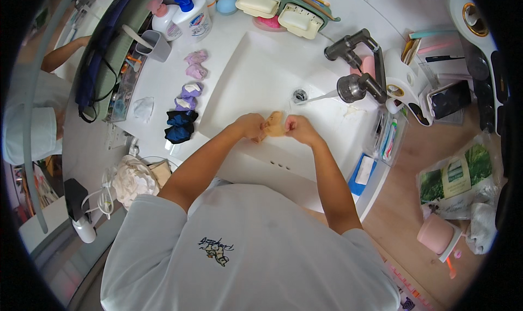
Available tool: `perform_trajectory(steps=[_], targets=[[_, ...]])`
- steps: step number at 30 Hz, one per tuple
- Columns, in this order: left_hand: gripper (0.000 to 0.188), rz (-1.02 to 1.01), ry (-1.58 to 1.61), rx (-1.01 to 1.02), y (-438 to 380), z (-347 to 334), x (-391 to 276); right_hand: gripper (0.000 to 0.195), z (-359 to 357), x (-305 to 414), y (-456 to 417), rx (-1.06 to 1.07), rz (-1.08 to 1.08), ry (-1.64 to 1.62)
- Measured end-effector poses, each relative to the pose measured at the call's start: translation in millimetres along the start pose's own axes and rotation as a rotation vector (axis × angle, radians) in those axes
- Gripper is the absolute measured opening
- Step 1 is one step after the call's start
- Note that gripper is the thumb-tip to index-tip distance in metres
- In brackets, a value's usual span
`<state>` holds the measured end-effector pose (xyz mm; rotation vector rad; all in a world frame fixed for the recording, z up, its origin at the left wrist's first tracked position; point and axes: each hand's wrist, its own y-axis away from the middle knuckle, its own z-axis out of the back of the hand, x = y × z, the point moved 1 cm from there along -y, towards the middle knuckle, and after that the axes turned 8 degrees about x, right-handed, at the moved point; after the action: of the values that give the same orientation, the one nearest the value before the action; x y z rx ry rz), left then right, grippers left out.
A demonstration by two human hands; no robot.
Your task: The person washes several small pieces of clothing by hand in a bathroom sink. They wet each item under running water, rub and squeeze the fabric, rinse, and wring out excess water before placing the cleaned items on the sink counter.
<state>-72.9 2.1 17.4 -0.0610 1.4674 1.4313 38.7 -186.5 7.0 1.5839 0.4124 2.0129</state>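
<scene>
Over the near part of a white washbasin (253, 78), my left hand (250, 125) is closed on a wet, tan piece of thin fabric (274, 125). My right hand (301, 129) has its fingers curled at the fabric's right edge and seems to pinch it. Water runs from a dark grey faucet (351, 88) towards the drain (299, 95), just beyond my hands. Left of the basin lie small bunched cloths in a row: pink (196, 64), purple with white (188, 96) and dark blue with black (179, 126).
Pump bottles (193, 18) and a grey cup (154, 46) stand at the back left. Two soap dishes (300, 21) hang beyond the basin. A blue sponge (356, 182) lies on the right rim, near a clear holder with toothpaste (389, 139). A mirror is at far left.
</scene>
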Motion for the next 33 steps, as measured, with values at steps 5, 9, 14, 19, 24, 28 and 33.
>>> perform_trajectory(steps=[5,9,14,19,24,28,33], targets=[[0.007,-0.376,0.753,-0.232,1.4,-0.5,6.2,0.029,23.8,17.6,16.7,-0.134,0.080,-0.620],[0.010,-0.394,0.917,-0.233,0.5,19.8,-18.3,0.033,54.6,44.6,18.5,-0.161,0.192,-0.822],[0.028,-0.206,1.025,-0.128,-6.0,33.0,-55.6,0.021,75.8,52.0,16.3,-0.284,0.149,-0.631],[0.024,-0.370,0.988,-0.315,-30.6,26.6,-51.5,0.021,70.3,56.4,26.3,-0.329,0.092,-0.625],[0.014,-0.450,0.883,-0.305,-14.0,34.9,-81.7,0.024,68.1,28.7,22.3,-0.142,-0.003,-0.829],[0.015,-0.366,0.838,-0.355,-12.6,37.5,-82.3,0.019,73.4,13.2,11.4,-0.145,0.023,-0.713],[0.024,-0.182,0.688,-0.574,-33.9,27.7,-80.1,0.016,72.2,7.2,7.3,-0.390,0.183,-0.881]])
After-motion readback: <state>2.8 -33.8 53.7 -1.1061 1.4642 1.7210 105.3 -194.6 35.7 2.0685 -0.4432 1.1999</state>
